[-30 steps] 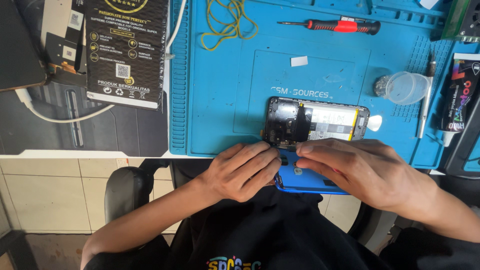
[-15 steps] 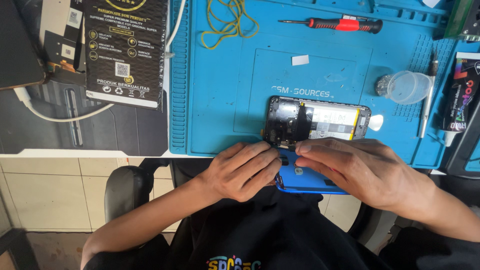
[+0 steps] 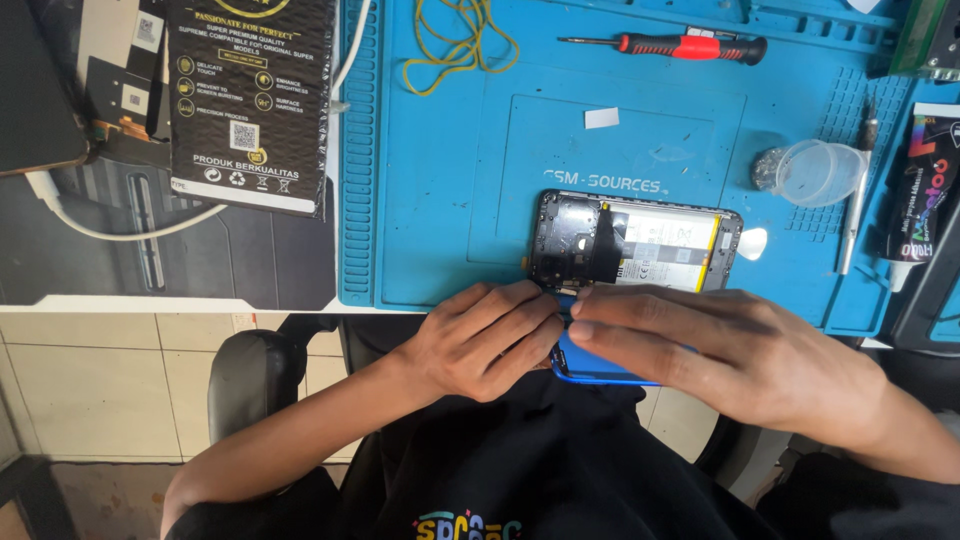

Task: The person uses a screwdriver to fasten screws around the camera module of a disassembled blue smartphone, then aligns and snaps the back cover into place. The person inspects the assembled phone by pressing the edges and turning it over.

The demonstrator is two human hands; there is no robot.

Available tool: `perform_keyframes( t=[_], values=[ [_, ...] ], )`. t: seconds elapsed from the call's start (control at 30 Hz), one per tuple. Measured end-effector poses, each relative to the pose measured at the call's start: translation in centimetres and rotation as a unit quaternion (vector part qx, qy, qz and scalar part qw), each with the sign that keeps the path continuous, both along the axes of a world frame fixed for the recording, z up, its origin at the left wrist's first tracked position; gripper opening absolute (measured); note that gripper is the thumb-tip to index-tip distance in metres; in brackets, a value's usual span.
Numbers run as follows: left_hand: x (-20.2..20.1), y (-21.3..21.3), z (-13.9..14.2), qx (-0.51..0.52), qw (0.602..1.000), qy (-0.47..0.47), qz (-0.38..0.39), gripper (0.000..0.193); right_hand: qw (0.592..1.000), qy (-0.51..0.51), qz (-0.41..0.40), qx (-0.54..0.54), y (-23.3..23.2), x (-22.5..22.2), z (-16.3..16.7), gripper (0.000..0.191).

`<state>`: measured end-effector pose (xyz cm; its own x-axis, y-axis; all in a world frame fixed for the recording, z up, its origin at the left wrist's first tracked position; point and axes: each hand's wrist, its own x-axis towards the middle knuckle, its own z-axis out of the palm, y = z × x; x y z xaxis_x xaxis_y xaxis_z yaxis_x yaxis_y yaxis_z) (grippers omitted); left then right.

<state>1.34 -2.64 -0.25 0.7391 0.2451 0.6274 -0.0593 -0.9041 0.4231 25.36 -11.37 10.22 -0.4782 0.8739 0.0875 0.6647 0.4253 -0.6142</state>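
Note:
An opened phone [image 3: 640, 245] lies on the blue work mat [image 3: 450, 200], its battery and circuit board showing. A blue back cover [image 3: 590, 365] sits at the mat's near edge, partly under my hands. My left hand [image 3: 490, 335] has its fingers curled at the phone's lower edge, touching the cover's left end. My right hand [image 3: 730, 345] lies flat over the cover, fingertips meeting the left hand's at the phone's near edge. What the fingertips pinch is hidden.
On the mat lie a red-handled screwdriver [image 3: 690, 45], a yellow cable loop [image 3: 450, 40], a clear plastic cup [image 3: 818, 172], a thin metal tool [image 3: 858, 210] and a white pick [image 3: 752, 243]. A black printed package [image 3: 250, 100] and white cable [image 3: 120, 228] sit left.

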Motion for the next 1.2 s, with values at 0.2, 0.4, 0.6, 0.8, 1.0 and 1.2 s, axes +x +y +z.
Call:
perform_keyframes(
  t=[0.2,0.4,0.6,0.8,1.0,1.2],
  values=[
    [0.03,-0.16,0.03,0.003,1.000,0.001,0.000,0.017,0.999,0.021,-0.025,-0.023,-0.26,0.32,-0.03,0.052],
    [-0.03,-0.19,-0.03,-0.003,1.000,0.005,-0.004,0.022,0.996,0.061,-0.057,0.036,-0.44,0.43,-0.86,0.051],
    [0.01,-0.28,-0.32,0.001,1.000,0.003,-0.005,0.023,0.995,-0.020,-0.079,0.056,-0.70,0.40,-0.62,0.051],
    [-0.07,-0.35,-0.39,0.003,1.000,0.003,-0.003,0.020,0.995,0.024,-0.087,0.040,-0.54,0.57,-0.79,0.052],
    [-0.01,-0.26,-0.32,0.001,1.000,0.003,-0.005,0.020,0.994,0.041,-0.089,0.041,-0.31,0.70,-0.72,0.050],
    [0.03,-0.41,-0.05,-0.006,1.000,0.025,-0.006,0.021,0.994,0.035,-0.106,0.018,-0.53,0.83,-0.51,0.051]
  ],
)
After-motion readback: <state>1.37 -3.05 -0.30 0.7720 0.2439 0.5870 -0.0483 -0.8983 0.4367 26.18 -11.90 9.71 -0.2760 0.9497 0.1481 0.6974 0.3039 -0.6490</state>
